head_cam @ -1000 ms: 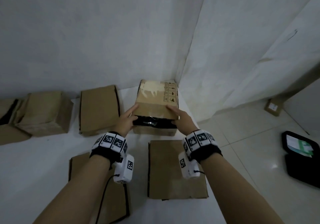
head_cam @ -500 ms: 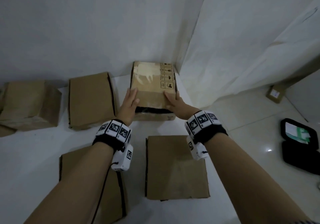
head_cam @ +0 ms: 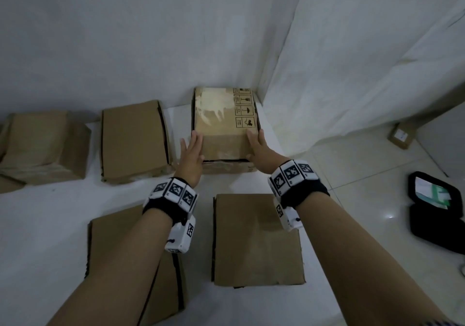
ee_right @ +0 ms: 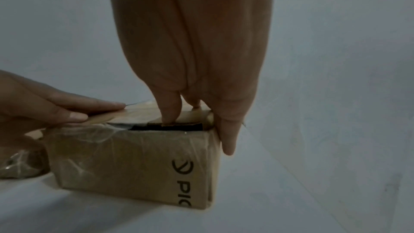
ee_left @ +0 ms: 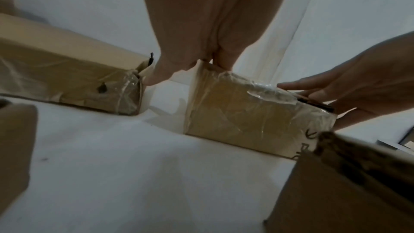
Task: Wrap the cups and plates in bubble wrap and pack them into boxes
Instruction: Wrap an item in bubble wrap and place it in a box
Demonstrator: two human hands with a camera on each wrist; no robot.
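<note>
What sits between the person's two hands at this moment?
The taped box: left hand at its left edge, right hand at its right. Clearest in the head view.

Dim, bluish light throughout; wrist views soft and grainy, edges bowed by wide-angle distortion.

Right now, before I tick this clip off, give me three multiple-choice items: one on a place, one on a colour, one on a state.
1. Where does the box with handling symbols stand?
A. In the corner where the walls meet
B. On a chair
C. Inside a drawer

2. What colour is the zip case on the floor?
A. Red
B. Black
C. Yellow

3. How is that box's top flap at its near edge?
A. Standing fully upright
B. Torn off
C. Slightly ajar under the fingers

Key: 1 A, both walls meet behind it; 2 B, its shell is black; 3 C, the right wrist view shows a dark gap under the flap.
</note>
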